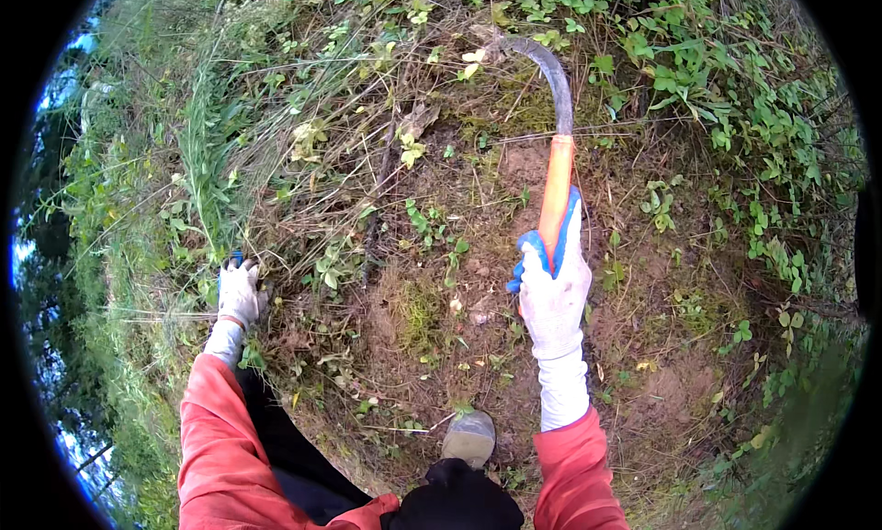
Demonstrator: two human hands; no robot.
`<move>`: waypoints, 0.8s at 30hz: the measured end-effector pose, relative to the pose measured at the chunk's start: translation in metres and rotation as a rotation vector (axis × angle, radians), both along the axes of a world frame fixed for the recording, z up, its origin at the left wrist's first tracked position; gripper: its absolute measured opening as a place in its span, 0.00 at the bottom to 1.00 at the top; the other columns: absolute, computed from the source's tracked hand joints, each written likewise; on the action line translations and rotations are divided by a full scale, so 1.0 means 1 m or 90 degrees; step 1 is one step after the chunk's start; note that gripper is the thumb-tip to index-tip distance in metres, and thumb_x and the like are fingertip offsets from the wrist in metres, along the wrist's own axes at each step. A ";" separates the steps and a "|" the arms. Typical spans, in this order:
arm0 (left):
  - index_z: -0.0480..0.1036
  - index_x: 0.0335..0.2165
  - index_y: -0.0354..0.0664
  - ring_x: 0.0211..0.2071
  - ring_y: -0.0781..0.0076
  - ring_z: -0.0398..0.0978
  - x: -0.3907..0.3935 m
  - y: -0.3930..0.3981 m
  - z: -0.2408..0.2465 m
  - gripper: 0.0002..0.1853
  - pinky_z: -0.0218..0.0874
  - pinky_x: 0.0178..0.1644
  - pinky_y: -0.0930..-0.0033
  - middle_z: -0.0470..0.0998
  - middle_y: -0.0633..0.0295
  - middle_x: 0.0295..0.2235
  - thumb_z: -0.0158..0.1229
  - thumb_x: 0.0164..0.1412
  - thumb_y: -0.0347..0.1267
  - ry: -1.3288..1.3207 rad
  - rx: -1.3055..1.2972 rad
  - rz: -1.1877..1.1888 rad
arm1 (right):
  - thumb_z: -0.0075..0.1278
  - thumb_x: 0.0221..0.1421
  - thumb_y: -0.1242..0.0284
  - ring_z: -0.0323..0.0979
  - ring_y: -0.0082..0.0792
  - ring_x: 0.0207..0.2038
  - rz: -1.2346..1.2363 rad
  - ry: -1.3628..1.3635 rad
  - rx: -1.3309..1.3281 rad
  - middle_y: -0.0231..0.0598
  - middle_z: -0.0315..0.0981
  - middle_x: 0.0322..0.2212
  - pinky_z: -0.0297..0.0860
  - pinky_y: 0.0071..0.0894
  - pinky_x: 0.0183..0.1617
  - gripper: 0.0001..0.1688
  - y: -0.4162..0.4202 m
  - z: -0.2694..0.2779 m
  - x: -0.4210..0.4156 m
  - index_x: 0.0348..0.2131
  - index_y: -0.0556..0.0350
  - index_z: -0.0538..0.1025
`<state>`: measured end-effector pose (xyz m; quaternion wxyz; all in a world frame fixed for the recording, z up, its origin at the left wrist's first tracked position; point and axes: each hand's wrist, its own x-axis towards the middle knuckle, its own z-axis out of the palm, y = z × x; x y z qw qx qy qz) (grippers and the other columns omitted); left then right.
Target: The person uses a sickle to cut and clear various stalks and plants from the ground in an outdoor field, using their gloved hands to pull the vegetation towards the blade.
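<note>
My right hand (557,289), in a white glove with a blue coated palm, grips the orange handle (557,185) of a sickle. The sickle's curved grey blade (555,79) arcs up and to the left, its tip close to dry leaf litter and yellowed leaves. Off to the left, my left hand (241,292) wears a matching glove that looks soiled at the fingers. Its fingers are curled at the base of a tall bunch of green weeds (207,158), which rises from the hand. The palm and the grasped part of the stems are hidden.
Brown soil (482,303) with moss and small seedlings lies between my hands. Dry stalks (344,158) tangle at the upper left. Leafy vines (751,116) cover the right side. My shoe (470,435) stands at the bottom, and trees (48,268) show at the far left.
</note>
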<state>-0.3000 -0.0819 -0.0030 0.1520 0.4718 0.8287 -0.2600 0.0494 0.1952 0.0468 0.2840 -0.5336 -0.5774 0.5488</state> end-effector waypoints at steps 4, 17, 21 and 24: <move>0.69 0.45 0.44 0.41 0.52 0.70 0.035 0.040 0.031 0.25 0.60 0.45 0.55 0.72 0.54 0.41 0.59 0.47 0.39 -0.126 0.094 -0.053 | 0.45 0.55 0.77 0.63 0.20 0.16 0.048 0.049 -0.229 0.33 0.68 0.21 0.67 0.23 0.17 0.39 0.015 -0.021 -0.047 0.62 0.52 0.49; 0.51 0.60 0.47 0.53 0.50 0.59 -0.062 0.164 0.040 0.42 0.52 0.54 0.60 0.56 0.49 0.58 0.58 0.51 0.48 0.401 0.670 0.112 | 0.43 0.53 0.79 0.66 0.19 0.18 0.138 0.159 -0.452 0.35 0.71 0.24 0.68 0.22 0.20 0.38 -0.073 -0.026 -0.014 0.62 0.48 0.52; 0.68 0.48 0.43 0.30 0.67 0.73 -0.143 0.082 -0.015 0.28 0.64 0.34 0.68 0.77 0.57 0.35 0.59 0.52 0.47 -0.226 0.582 0.568 | 0.45 0.53 0.79 0.67 0.18 0.19 0.168 0.051 -0.279 0.35 0.71 0.26 0.67 0.23 0.20 0.40 -0.086 -0.015 -0.027 0.62 0.49 0.50; 0.70 0.44 0.39 0.26 0.68 0.73 -0.126 0.095 -0.033 0.27 0.65 0.32 0.65 0.77 0.57 0.27 0.60 0.51 0.48 -0.243 0.674 0.442 | 0.47 0.52 0.79 0.71 0.33 0.21 0.141 -0.125 0.103 0.46 0.72 0.30 0.68 0.31 0.25 0.39 -0.093 -0.024 -0.019 0.61 0.54 0.52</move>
